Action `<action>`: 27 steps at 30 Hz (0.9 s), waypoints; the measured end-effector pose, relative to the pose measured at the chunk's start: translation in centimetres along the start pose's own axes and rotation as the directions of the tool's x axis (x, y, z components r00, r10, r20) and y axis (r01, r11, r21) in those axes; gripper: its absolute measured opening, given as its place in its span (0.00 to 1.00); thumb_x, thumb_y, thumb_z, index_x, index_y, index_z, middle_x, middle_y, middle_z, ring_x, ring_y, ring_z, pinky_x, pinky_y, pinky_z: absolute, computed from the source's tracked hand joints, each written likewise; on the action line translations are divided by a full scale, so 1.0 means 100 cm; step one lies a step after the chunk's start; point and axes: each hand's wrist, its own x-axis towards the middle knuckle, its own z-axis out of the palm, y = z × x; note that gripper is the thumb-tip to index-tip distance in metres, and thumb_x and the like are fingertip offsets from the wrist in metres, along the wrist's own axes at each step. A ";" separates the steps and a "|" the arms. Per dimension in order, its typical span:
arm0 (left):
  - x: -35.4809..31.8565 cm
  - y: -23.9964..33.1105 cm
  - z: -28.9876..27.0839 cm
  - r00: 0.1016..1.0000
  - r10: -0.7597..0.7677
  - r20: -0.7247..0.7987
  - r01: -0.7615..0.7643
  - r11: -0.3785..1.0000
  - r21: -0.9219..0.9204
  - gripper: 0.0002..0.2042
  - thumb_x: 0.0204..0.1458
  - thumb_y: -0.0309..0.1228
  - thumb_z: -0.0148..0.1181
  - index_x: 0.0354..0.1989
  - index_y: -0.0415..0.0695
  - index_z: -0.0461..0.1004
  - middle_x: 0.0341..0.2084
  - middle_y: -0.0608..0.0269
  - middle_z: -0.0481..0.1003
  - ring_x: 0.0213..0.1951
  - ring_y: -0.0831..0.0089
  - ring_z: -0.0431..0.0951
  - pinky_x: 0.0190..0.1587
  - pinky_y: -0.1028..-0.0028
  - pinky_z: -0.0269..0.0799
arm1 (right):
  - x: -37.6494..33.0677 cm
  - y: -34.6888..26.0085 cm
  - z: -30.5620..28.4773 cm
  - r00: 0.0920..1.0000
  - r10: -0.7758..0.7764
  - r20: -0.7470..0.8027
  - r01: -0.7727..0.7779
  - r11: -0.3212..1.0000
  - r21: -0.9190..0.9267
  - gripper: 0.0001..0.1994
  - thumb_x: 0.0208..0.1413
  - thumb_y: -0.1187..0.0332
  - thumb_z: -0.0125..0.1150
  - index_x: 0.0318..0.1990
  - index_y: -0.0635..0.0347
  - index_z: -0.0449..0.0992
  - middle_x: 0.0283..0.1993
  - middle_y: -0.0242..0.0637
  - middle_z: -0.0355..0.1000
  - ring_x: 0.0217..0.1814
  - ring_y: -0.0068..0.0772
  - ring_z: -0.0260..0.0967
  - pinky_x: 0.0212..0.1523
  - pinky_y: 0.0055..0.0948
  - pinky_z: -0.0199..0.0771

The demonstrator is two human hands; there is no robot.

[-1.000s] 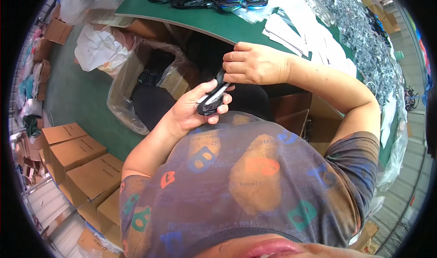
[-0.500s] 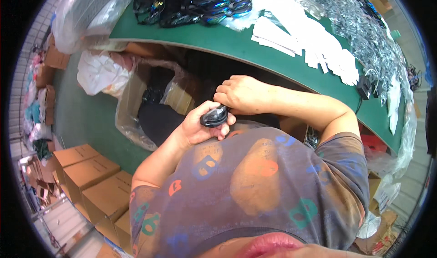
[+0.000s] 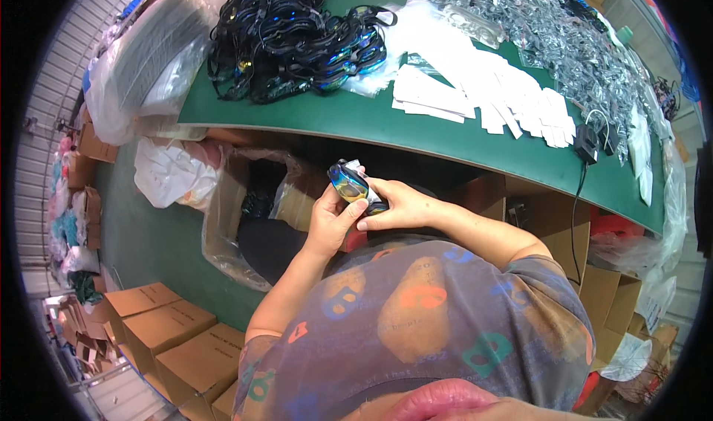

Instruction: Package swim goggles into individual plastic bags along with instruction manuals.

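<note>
A pair of swimming goggles [image 3: 346, 182] with shiny blue and yellow mirrored lenses is held between my two hands, in front of my chest and below the table's near edge. My left hand [image 3: 331, 219] grips the left part, thumb lying across the lower lens. Curled around the other end is my right hand [image 3: 405, 204], with a dark blue-black lens showing beside its fingers. Something small and whitish shows behind the lenses; I cannot make out what. On the green table [image 3: 319, 120] lies a heap of black-strapped goggles [image 3: 271, 46].
White paper slips [image 3: 432, 92] and a heap of clear plastic pieces [image 3: 546, 38] cover the table's middle and right. A black adapter [image 3: 587, 144] trails its cable over the edge. Under it stands a plastic-lined carton [image 3: 223, 217]; closed cartons [image 3: 174, 328] stand lower left.
The goggles have turned, so their coloured lenses now face up. My right hand has come down from above onto their right end. The view has shifted, showing more of the table.
</note>
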 end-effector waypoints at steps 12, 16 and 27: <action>0.109 0.060 0.050 0.919 0.338 0.202 -0.393 0.756 0.524 0.09 0.60 0.22 0.59 0.48 0.38 0.79 0.44 0.58 0.81 0.47 0.69 0.80 0.53 0.72 0.73 | -0.075 -0.018 -0.152 0.602 -0.021 -0.799 0.218 0.966 0.139 0.19 0.62 0.68 0.65 0.58 0.62 0.72 0.39 0.26 0.72 0.37 0.18 0.69 0.40 0.21 0.69; 0.190 0.069 0.069 0.698 0.508 0.505 -0.695 0.308 0.650 0.07 0.58 0.22 0.61 0.44 0.39 0.80 0.39 0.50 0.81 0.42 0.54 0.82 0.46 0.63 0.77 | -0.086 0.017 -0.166 0.441 -0.058 -0.895 0.123 0.992 -0.004 0.20 0.63 0.69 0.65 0.60 0.63 0.71 0.41 0.25 0.72 0.39 0.15 0.68 0.40 0.19 0.69; 0.298 0.040 0.109 0.756 0.174 0.631 -0.637 -0.020 0.770 0.05 0.54 0.29 0.63 0.35 0.43 0.83 0.34 0.55 0.81 0.42 0.53 0.80 0.47 0.56 0.74 | -0.092 0.015 -0.173 0.481 -0.047 -0.876 0.120 0.993 0.013 0.20 0.61 0.68 0.69 0.58 0.63 0.73 0.41 0.23 0.72 0.38 0.12 0.67 0.40 0.17 0.68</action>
